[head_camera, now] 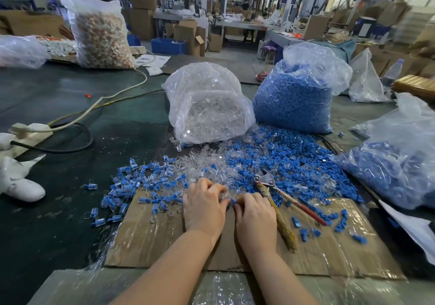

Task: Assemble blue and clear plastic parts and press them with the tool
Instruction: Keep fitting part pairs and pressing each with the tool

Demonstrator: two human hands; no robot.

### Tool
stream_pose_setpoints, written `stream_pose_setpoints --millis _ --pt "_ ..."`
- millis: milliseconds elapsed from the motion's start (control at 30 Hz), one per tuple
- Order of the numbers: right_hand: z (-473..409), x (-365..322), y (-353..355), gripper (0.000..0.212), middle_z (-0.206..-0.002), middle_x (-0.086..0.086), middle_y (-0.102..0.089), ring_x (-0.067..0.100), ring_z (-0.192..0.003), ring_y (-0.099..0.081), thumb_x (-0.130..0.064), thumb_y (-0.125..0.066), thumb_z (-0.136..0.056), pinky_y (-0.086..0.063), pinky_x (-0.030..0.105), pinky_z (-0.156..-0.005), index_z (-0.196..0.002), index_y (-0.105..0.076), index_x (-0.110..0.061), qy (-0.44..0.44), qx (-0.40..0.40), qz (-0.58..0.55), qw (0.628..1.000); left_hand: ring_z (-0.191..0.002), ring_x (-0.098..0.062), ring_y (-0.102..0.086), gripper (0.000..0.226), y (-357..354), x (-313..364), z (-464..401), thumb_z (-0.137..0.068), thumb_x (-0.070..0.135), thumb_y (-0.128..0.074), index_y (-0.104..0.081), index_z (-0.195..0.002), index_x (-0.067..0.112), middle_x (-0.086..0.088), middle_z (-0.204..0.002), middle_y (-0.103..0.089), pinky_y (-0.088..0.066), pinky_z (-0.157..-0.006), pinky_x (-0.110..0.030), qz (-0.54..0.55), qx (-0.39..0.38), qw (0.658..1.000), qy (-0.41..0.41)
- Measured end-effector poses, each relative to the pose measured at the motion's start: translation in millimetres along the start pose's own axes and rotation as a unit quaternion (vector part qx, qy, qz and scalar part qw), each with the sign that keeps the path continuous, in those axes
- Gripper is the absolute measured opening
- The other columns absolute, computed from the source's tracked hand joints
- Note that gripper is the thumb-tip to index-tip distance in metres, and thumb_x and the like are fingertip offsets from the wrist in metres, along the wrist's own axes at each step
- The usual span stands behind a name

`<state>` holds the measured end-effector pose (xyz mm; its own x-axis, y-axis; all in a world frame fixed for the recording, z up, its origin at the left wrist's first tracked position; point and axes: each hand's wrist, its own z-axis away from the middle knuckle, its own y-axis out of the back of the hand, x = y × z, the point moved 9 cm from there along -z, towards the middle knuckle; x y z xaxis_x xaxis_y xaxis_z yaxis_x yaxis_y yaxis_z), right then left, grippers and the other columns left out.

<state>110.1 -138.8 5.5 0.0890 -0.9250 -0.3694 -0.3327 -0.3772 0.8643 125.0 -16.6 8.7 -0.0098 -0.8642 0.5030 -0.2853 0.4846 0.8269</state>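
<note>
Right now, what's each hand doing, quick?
Left hand: fingers curled, grip on a small clear plastic part.
Right hand: fingers curled, pinching a small blue plastic part.

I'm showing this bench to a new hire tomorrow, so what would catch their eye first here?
Most striking is the spill of loose blue parts spread across the bench middle, running from a tall bag of blue parts standing beside a bag of clear parts. In front, on taped cardboard, the left hand and right hand meet, pinching a small blue piece between them. The pliers-like press tool lies just right of the right hand.
</note>
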Motion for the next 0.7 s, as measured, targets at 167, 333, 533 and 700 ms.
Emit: stream_pose_setpoints --millis 167,333,533,700 --pt "4 0 11 0.009 -0.078 -0.001 -0.059 0.021 -0.075 -0.052 -0.018 -0.067 -0.082 -0.042 0.033 -0.072 -0.077 -0.062 -0.014 -0.001 0.043 -0.057 0.997 -0.103 -0.007 -0.037 0.011 11 0 4 -0.09 0.035 -0.055 -0.061 -0.098 0.031 0.014 -0.103 -0.05 -0.021 -0.093 -0.02 0.047 0.035 0.998 -0.011" --pt "4 -1 9 0.008 -0.079 -0.002 -0.058 0.019 -0.076 -0.051 -0.019 -0.065 -0.084 -0.041 0.032 -0.073 -0.078 -0.061 -0.015 0.006 0.033 -0.057 0.998 -0.094 -0.002 -0.034 0.013 15 -10 9 -0.089 0.032 -0.058 -0.063 -0.1 0.027 0.014 -0.099 -0.052 -0.021 -0.083 -0.013 0.075 0.045 0.996 -0.009" --pt "5 0 10 0.008 -0.079 -0.003 -0.057 0.018 -0.076 -0.05 -0.019 -0.064 -0.085 -0.04 0.03 -0.074 -0.078 -0.061 -0.016 0.0 0.032 -0.059 0.998 -0.093 -0.002 -0.031 0.018 11 -14 11 -0.088 0.031 -0.059 -0.064 -0.105 0.027 0.017 -0.095 -0.043 -0.022 -0.082 -0.013 0.061 0.038 0.997 -0.011" --pt "6 0 15 0.009 -0.074 -0.002 -0.058 0.018 -0.072 -0.051 -0.014 -0.07 -0.079 -0.045 0.031 -0.069 -0.074 -0.062 -0.013 -0.006 0.055 -0.06 0.997 -0.103 -0.006 -0.034 0.024 9 1 5 -0.09 0.035 -0.055 -0.061 -0.113 0.031 0.014 -0.104 -0.047 -0.024 -0.094 -0.02 0.045 0.028 0.998 -0.04"
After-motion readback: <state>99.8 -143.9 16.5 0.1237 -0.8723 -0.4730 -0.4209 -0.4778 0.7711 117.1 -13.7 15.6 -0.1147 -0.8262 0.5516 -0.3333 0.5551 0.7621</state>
